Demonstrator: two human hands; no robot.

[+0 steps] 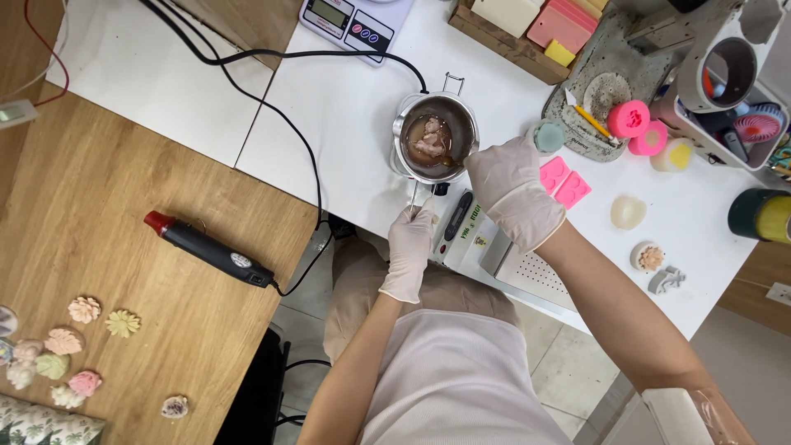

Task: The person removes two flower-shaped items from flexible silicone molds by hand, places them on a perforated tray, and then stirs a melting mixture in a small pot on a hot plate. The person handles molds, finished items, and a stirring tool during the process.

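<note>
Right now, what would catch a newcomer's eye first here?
Probably the small metal pot of brown liquid with a pinkish lump, at the white table's middle, with the gloved right hand at its rim. Next, the black heat gun with a red tip and the pastel flower shapes on the wooden table.

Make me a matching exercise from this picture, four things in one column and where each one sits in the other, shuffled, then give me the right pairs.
Things:
1. metal pot
2. heat gun
3. kitchen scale
4. flower-shaped pieces

Places:
A. top edge of the white table
B. lower left of the wooden table
C. beside the right hand, above the left hand
D. middle of the wooden table, cord attached

Pairs: 1-C, 2-D, 3-A, 4-B
</note>
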